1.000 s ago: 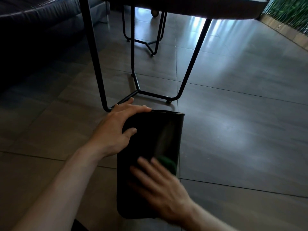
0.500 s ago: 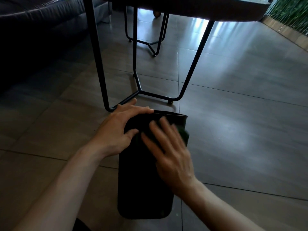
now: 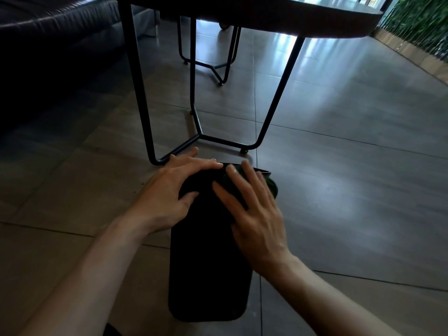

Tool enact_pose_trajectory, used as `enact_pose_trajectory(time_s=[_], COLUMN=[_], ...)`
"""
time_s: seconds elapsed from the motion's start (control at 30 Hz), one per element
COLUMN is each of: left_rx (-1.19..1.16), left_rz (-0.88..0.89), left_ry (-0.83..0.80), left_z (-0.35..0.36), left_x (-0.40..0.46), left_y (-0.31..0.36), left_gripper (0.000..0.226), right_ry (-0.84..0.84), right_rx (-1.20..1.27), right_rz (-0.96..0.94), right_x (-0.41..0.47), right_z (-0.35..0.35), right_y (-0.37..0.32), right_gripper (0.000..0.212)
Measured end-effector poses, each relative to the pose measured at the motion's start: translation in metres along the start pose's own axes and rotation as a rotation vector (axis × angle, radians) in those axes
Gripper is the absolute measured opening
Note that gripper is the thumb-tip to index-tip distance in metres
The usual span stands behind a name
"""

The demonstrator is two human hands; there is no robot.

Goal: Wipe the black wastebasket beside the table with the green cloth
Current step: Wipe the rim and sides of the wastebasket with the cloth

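Wiping is mid-stroke, looks like: the bin [image 3: 208,275] is laid on its side on the floor by the table [image 3: 286,23], and the cloth [image 3: 270,185] is pressed flat under the right hand [image 3: 254,214], fingers straight, up at the far end. The bin is steadied there by the left hand [image 3: 174,192], draped over its edge. Next, probably a pull back along the side, with pressure kept even so nothing slides.

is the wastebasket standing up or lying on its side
Lying on its side: the wastebasket stretches long across the floor, its far end toward the table leg.
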State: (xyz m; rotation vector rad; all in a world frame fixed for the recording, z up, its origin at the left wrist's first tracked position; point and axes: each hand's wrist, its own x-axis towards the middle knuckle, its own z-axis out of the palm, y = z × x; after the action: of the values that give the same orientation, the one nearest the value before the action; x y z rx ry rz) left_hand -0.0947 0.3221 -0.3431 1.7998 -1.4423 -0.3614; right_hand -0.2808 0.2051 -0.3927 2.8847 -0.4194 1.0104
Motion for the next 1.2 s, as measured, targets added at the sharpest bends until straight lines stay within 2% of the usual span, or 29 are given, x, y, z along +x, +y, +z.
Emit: enact_pose_trajectory(time_s=[0.07, 0.2, 0.23, 0.3, 0.43, 0.53, 0.6, 0.73, 0.77, 0.8, 0.83, 0.93, 1.0, 1.07, 1.2], left_rx=[-0.006, -0.017, -0.024, -0.029, -0.017, -0.032, -0.047, -0.026, -0.026, -0.031, -0.035, -0.038, -0.044, -0.043, -0.009], left_rz=[-0.019, -0.029, -0.031, -0.049, -0.065, -0.081, -0.085, -0.104, -0.114, -0.122, -0.128, -0.108, -0.096, -0.088, -0.069], left_ry=[0.006, 0.005, 0.004, 0.006, -0.004, 0.002, 0.015, 0.0, -0.008, -0.014, -0.012, 0.014, 0.013, 0.018, 0.025], left_z=[0.0, 0.0, 0.0, -0.002, -0.001, 0.0, 0.0, 0.0, 0.0, 0.0, 0.0, 0.0, 0.0, 0.001, 0.002], left_x=[-0.001, -0.004, -0.005, -0.004, -0.002, -0.001, -0.001, -0.002, -0.002, -0.002, -0.003, -0.001, 0.0, 0.0, 0.001], left_y=[0.001, 0.005, 0.006, 0.006, 0.007, 0.005, 0.004, 0.004, 0.004, 0.004, 0.004, 0.003, 0.003, 0.003, 0.003], left_gripper=[0.078, 0.077, 0.077, 0.076, 0.075, 0.076, 0.077, 0.076, 0.076, 0.076, 0.077, 0.076, 0.076, 0.076, 0.076], right_ry=[-0.039, -0.284, -0.306, -0.252, -0.04, 0.026, 0.017, -0.191, -0.234, -0.252, -0.236, -0.087, -0.004, -0.001, -0.117], right_rx=[-0.025, -0.23, -0.27, -0.185, 0.004, 0.047, 0.039, -0.069, -0.115, -0.115, -0.074, 0.083, 0.101, 0.067, 0.002], right_rz=[-0.134, -0.697, -0.745, -0.591, -0.015, 0.201, 0.122, -0.433, -0.521, -0.517, -0.421, 0.107, 0.282, 0.201, -0.203], right_x=[-0.031, -0.109, -0.113, -0.096, -0.022, 0.005, -0.01, -0.082, -0.092, -0.096, -0.093, -0.054, -0.018, -0.002, -0.04], right_z=[0.007, 0.012, 0.01, 0.004, -0.011, -0.007, 0.002, 0.013, 0.01, 0.005, 0.001, -0.011, -0.015, -0.009, 0.009], right_y=[-0.012, -0.028, -0.025, -0.016, 0.005, 0.001, -0.013, -0.032, -0.029, -0.022, -0.015, 0.005, 0.01, 0.003, -0.026], right_gripper=[0.044, 0.042, 0.042, 0.039, 0.043, 0.048, 0.043, 0.035, 0.036, 0.038, 0.039, 0.053, 0.053, 0.045, 0.038])
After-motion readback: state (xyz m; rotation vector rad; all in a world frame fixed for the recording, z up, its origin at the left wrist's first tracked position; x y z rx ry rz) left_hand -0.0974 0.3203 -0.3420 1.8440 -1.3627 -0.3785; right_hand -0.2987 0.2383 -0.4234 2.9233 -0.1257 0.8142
